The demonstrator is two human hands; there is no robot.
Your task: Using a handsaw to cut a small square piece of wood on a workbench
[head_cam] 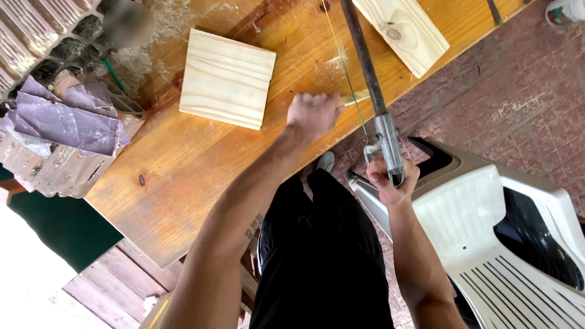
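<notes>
A brick-red tiled floor (518, 91) runs beside my varnished wooden counter (183, 164), and a white plastic chair (481, 225) stands just at my right. My left hand (312, 113) rests at the counter's edge with its fingers curled tight around a thin pale strip of wood (355, 99) that pokes out toward the saw. My right hand (390, 180) is clenched on the handle of the metal-framed saw (372, 79), whose thin blade (347, 79) crosses the counter and meets the strip close beside my left knuckles.

As I judge it, the cut is under way rather than finished: a patch of pale sawdust (329, 67) lies on the counter just by the blade, yet the strip looks in one piece under my grip, though I cannot tell how deep the blade sits. A square pine board (226, 78) lies flat well to the left of my left hand, and a second pine board (402, 30) with a knot lies beyond the saw frame; neither shows a saw mark from here.

I see no real container. At the far left, crumpled purple sheets of sandpaper (67, 122) lie heaped on a brown block-like thing whose insides are hidden.
</notes>
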